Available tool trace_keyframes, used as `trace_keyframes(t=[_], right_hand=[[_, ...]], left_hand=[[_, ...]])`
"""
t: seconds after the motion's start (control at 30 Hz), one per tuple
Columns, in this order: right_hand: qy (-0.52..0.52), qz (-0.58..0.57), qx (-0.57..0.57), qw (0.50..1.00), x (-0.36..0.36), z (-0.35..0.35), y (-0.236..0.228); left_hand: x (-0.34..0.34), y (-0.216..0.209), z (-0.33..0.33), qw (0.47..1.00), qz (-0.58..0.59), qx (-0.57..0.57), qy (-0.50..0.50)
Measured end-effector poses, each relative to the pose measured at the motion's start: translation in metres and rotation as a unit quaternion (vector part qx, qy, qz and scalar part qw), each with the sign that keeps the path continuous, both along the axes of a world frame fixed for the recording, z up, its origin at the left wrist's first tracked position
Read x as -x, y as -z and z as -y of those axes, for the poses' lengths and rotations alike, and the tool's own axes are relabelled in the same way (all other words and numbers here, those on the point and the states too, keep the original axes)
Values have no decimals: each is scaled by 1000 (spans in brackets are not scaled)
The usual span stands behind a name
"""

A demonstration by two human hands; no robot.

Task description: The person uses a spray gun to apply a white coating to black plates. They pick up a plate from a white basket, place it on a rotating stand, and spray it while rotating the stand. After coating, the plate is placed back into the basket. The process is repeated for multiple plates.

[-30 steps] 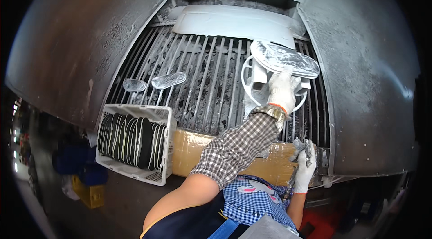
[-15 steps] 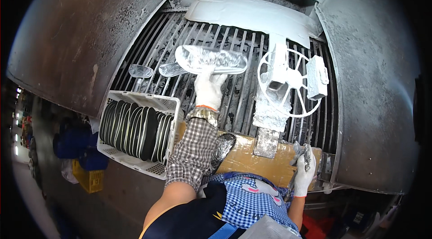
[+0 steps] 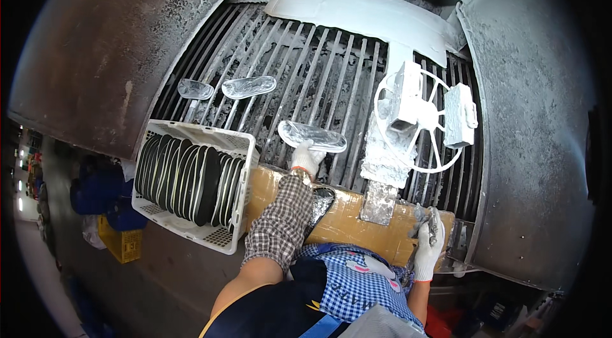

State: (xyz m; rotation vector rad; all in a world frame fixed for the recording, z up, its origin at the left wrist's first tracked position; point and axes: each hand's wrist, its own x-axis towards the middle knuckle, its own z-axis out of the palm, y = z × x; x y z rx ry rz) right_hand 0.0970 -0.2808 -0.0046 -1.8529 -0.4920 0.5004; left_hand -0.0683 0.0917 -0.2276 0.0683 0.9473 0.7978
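My left hand (image 3: 307, 159), in a white glove with an orange cuff, pinches the near edge of a shoe sole (image 3: 313, 137) with a shiny silvery top. That sole is low over the metal bars or resting on them; I cannot tell which. Two similar soles, a middle one (image 3: 248, 87) and a left one (image 3: 196, 89), lie on the bars farther back. My gloved right hand (image 3: 429, 244) is closed around a grey metal tool that looks like a spray gun (image 3: 436, 227), beside the cardboard's right end.
A white crate (image 3: 250, 179) of upright black soles with pale edges stands at left. A white-coated spoked wheel (image 3: 429, 114) with blocks is at right. Taped cardboard (image 3: 344, 217) lines the front, with a dark-rimmed silvery piece (image 3: 322, 205) against it. Metal walls (image 3: 529, 147) flank the grate (image 3: 319, 77).
My left hand has drawn the sole nearer to me and lower, away from the two soles behind. My right hand stays nearly in place. The whole view has shifted slightly.
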Motion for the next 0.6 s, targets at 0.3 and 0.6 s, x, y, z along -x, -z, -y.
trace_keyframes(t=[0.3,0.6], right_hand=[[-21,48,5,999,-4,-7,4],[-4,-36,0,999,8,-6,0]], left_hand=[[-2,-13,-37,999,-15,5,35],[36,-129,24,607,-392,-414,555]])
